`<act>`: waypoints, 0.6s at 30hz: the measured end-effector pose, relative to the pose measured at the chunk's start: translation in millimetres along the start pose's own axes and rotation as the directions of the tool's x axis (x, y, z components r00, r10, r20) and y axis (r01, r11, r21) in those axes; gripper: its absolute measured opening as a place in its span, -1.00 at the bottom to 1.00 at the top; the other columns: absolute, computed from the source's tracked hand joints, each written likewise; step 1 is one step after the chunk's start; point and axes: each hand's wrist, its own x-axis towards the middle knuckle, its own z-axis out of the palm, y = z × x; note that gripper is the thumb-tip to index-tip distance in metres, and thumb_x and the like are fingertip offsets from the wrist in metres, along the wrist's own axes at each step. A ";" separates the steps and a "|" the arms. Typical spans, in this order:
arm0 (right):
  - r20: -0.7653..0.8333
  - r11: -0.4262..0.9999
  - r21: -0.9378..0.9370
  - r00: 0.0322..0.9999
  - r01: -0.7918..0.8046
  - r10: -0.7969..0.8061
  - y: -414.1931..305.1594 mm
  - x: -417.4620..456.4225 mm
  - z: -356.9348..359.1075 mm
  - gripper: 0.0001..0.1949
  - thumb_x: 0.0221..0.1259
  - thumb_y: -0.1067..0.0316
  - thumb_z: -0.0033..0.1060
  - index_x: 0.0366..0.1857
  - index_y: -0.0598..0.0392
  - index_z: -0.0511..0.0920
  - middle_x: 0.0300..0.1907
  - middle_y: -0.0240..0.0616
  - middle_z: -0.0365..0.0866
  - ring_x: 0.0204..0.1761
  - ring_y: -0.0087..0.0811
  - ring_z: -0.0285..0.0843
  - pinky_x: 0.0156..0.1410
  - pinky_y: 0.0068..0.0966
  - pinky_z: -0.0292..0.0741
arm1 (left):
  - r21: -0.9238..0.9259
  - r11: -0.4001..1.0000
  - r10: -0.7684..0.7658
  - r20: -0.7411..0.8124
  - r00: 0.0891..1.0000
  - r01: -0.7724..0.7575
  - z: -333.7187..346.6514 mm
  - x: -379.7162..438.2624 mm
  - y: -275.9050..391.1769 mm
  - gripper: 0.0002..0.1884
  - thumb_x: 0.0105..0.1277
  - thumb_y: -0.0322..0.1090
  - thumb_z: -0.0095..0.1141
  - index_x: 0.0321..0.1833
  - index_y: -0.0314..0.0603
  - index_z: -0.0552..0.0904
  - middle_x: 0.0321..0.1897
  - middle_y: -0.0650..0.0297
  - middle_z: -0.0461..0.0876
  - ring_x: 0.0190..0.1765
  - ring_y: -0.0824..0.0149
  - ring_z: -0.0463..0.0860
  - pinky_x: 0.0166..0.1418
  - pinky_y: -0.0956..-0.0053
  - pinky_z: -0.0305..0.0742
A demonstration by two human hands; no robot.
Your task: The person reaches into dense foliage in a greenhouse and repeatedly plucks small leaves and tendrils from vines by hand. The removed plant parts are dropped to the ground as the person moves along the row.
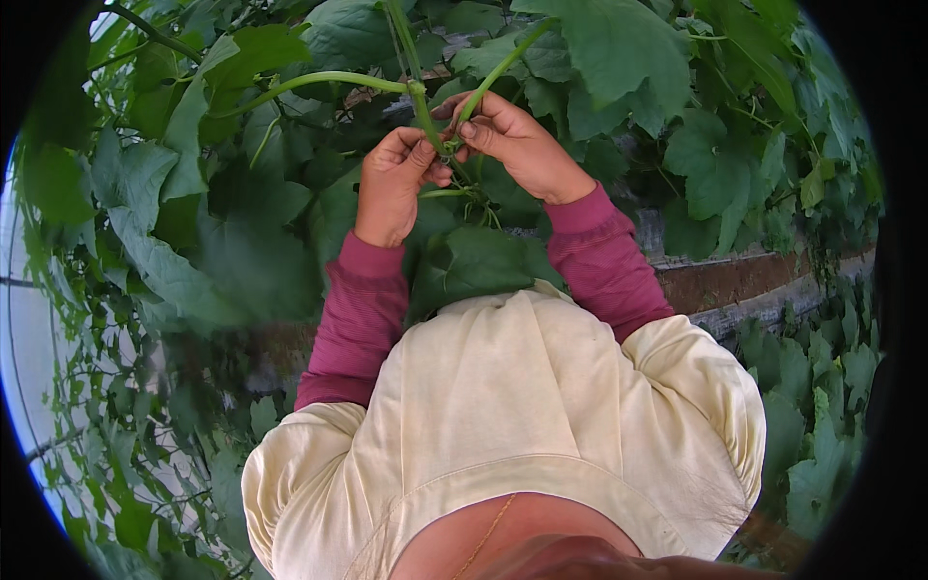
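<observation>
A green climbing-vine stem (420, 109) runs down from the top of the view, with a thin string (396, 40) beside its upper part. My left hand (391, 181) pinches this stem just below a swollen node, thumb towards me. Close on the right, my right hand (518, 148) has thumb and fingers around the lower end of a leaf stalk (500, 69), which slants up to a broad leaf (616, 54). Both hands' fingertips nearly meet at a lower node (451, 147); what lies between them is partly hidden. Short shoots and tendrils (475, 196) show under the hands.
Another thick leaf stalk (326, 77) branches left from the upper node. Dense lobed leaves (246, 239) surround my hands. To the right, a strip of brown soil (739, 279) lies beside grey sheeting (761, 301). More vines (109, 435) stand behind me on the left.
</observation>
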 end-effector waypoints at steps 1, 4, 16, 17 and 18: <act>0.012 1.000 0.003 1.000 0.006 -0.006 -1.6 -1.2 -2.5 -0.78 0.43 0.31 0.03 0.05 0.10 0.45 -0.07 -0.41 0.56 -0.14 -0.61 0.45 -0.04 -0.59 0.44 | 0.001 1.000 -0.010 -0.020 1.000 0.010 5.3 -0.7 2.1 -0.89 0.38 -0.39 0.14 -0.18 -0.30 0.57 -0.36 0.26 0.66 -0.37 0.47 0.64 -0.30 0.60 0.56; 0.081 1.000 0.014 0.996 0.020 -0.021 -7.9 -1.2 -9.3 -0.77 0.45 0.29 0.00 0.06 0.10 0.42 -0.08 -0.41 0.56 -0.16 -0.61 0.46 -0.07 -0.59 0.43 | 0.432 0.879 0.253 -0.069 0.965 -0.200 25.0 -0.9 11.5 -0.90 0.40 -0.40 0.10 -0.18 -0.29 0.55 -0.38 0.31 0.61 -0.43 0.52 0.58 -0.35 0.62 0.51; -0.006 1.000 0.028 1.000 0.001 -0.001 -32.0 -12.2 -17.1 -0.78 0.50 0.23 -0.12 0.00 0.14 0.37 -0.17 -0.33 0.51 -0.27 -0.50 0.63 -0.39 -0.70 0.35 | -0.148 0.965 0.238 0.144 0.960 -0.217 48.4 -16.1 26.5 -0.95 0.45 -0.40 0.02 -0.17 -0.21 0.49 -0.29 0.23 0.53 -0.47 0.48 0.47 -0.40 0.56 0.45; -0.038 0.999 0.050 0.999 -0.007 0.009 -30.8 -15.0 -19.2 -0.79 0.50 0.26 -0.11 0.00 0.17 0.37 -0.19 -0.33 0.50 -0.29 -0.51 0.63 -0.40 -0.71 0.35 | -0.065 0.978 0.207 0.237 0.949 -0.197 49.3 -22.0 20.8 -0.95 0.45 -0.41 0.01 -0.17 -0.20 0.49 -0.28 0.23 0.53 -0.47 0.47 0.47 -0.39 0.56 0.47; -0.041 0.998 0.056 0.999 -0.029 0.031 -30.7 -20.0 -20.9 -0.79 0.50 0.27 -0.12 0.00 0.17 0.37 -0.19 -0.33 0.50 -0.30 -0.52 0.63 -0.40 -0.71 0.35 | -0.073 0.982 0.186 0.226 0.956 -0.174 46.7 -26.2 15.2 -0.94 0.46 -0.39 0.00 -0.15 -0.21 0.48 -0.29 0.25 0.54 -0.46 0.46 0.50 -0.38 0.56 0.51</act>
